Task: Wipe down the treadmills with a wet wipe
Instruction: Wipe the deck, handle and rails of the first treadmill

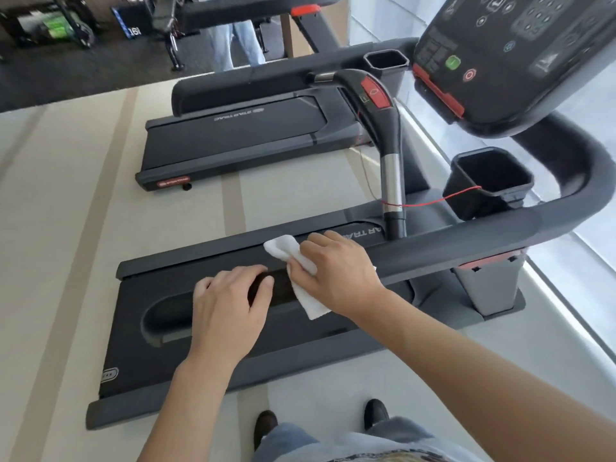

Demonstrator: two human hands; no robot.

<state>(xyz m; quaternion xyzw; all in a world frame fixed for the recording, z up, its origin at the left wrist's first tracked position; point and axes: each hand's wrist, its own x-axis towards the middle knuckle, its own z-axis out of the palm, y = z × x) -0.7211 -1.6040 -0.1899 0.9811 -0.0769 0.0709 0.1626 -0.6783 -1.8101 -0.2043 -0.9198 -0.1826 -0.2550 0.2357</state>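
— So, from the head camera, what does the wet wipe look like?

— White, thin and crumpled. One bunched end sticks out above the right hand, and a flat tail hangs down below it.

— Where is it lying?

— Draped over the dark handrail of the near treadmill, near the rail's free end. The tail falls in front of the black belt.

— And the grip on it?

— The right hand's fingers curl over the rail with the wipe trapped under them, the thumb tucked against the cloth. So the wipe sits between palm and rail, showing on both sides of the hand.

— The left hand?

— Just beside it, towards the rail's end. Its fingers bend over the rail's end and hold it; it does not touch the wipe as far as I can tell.

— What else is in view?

— The console with a green and a red button at upper right, a black cup holder with a red cord running to the upright handle. A second treadmill stands beyond on the pale floor. The person's dark shoes and jeans show at the bottom.
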